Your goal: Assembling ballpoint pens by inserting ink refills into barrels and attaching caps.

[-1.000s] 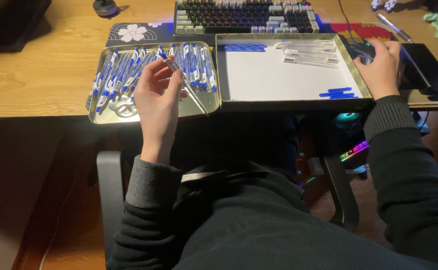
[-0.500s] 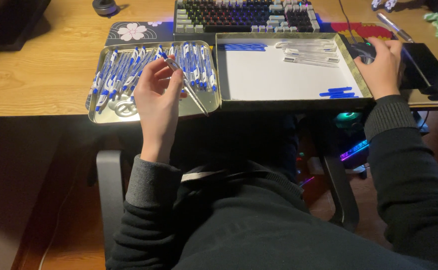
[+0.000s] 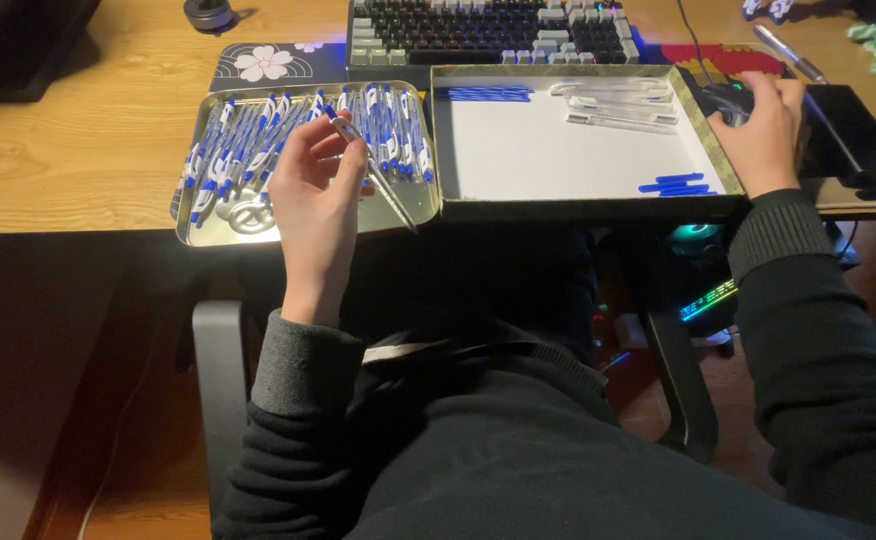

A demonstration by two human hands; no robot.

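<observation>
While the head camera looks down over a dark-sleeved lap, the left hand pinches a slim clear plastic pen between its fingertips, holding it tilted above the shallow silver metal tray heaped with blue-and-white pens. Just beside it on the wooden bench lies a gold-rimmed tin lid with a white floor, carrying clear pen barrels and two small clusters of blue parts. The right hand curls closed over a dark computer mouse past the lid's right rim. A backlit keyboard sits behind.
</observation>
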